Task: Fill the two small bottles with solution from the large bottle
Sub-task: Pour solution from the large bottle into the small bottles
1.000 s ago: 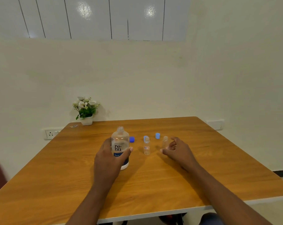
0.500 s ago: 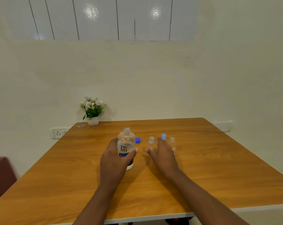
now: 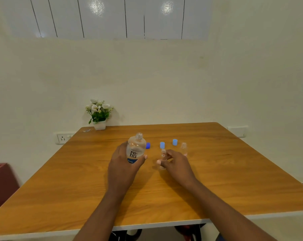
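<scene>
The large clear bottle [image 3: 136, 148], uncapped and labelled "renu", stands upright near the table's middle; my left hand [image 3: 123, 164] grips it around the lower body. My right hand [image 3: 176, 163] pinches one small clear bottle [image 3: 163, 153], open at the top, between thumb and fingers. A second small clear bottle [image 3: 184, 148] stands free just to the right, behind my right hand. A dark blue cap [image 3: 148, 145] lies behind the large bottle. Two light blue caps [image 3: 162, 145] [image 3: 175, 142] stand behind the small bottles.
The wooden table [image 3: 234, 180] has its front edge close to me and its right edge running back to the wall. A small white pot of flowers [image 3: 99, 114] stands at the back left corner. A dark red object [image 3: 1, 185] sits left of the table.
My right hand left the right small bottle, moved left and took hold of the left small bottle. My left hand kept its grip on the large bottle.
</scene>
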